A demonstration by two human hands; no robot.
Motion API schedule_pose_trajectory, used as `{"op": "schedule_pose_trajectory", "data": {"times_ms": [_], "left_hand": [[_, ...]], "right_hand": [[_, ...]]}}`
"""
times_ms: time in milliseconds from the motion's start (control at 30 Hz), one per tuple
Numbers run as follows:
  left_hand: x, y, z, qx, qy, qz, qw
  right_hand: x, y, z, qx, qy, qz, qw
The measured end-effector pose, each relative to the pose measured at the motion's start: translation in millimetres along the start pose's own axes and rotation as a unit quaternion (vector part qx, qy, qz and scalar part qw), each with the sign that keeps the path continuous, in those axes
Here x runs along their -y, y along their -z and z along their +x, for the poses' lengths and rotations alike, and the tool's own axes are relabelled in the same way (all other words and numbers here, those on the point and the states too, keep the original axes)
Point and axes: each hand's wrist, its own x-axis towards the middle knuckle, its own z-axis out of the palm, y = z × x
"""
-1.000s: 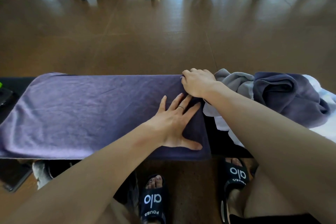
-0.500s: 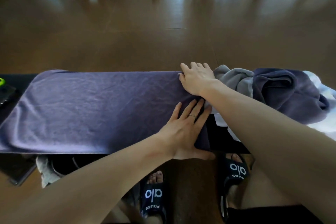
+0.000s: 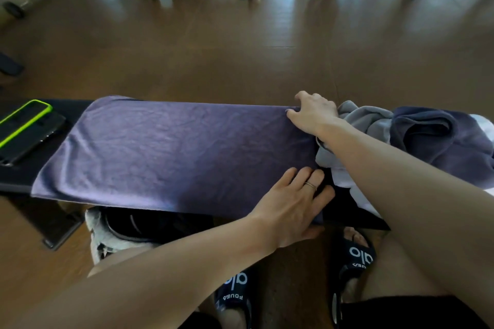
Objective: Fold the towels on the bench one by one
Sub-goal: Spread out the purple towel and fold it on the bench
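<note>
Under both hands, 1 purple towel (image 3: 165, 152) lies flat, unfolded: right hand (image 3: 312, 112) pinches its far corner, left hand (image 3: 291, 205) presses flat near the front corner; a heap (image 3: 417, 136) waits beside the right hand.

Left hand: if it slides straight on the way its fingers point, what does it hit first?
Probably the gray towel bunched beside the purple towel; the left hand points up-right at it, near the right arm. Depth unclear.

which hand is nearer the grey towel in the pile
Right. The right hand grips the purple towel's far corner right beside the grey towel; the left hand lies at the near corner, farther off.
</note>
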Motion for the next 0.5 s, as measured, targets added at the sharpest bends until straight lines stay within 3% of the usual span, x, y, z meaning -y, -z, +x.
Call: {"op": "schedule_pose_trajectory", "data": {"times_ms": [133,267,333,400,500], "left_hand": [[-2,7,-2,-0.021,-0.052,-0.001,0.998],[43,28,-3,-0.046,-0.016,-0.073,0.996],[89,28,-13,-0.121,0.088,-0.094,0.984],[140,22,-35,-0.156,0.243,-0.119,0.95],[201,8,-75,-0.082,0.427,-0.156,0.887]], "right_hand": [[-3,1,0,-0.046,0.003,0.055,0.997],[4,-2,-3,-0.093,0.045,-0.06,0.993],[21,-8,-7,-0.116,0.109,-0.054,0.986],[49,-20,-14,-0.118,0.176,-0.025,0.977],[102,-40,-24,-0.078,0.232,-0.009,0.97]]}}
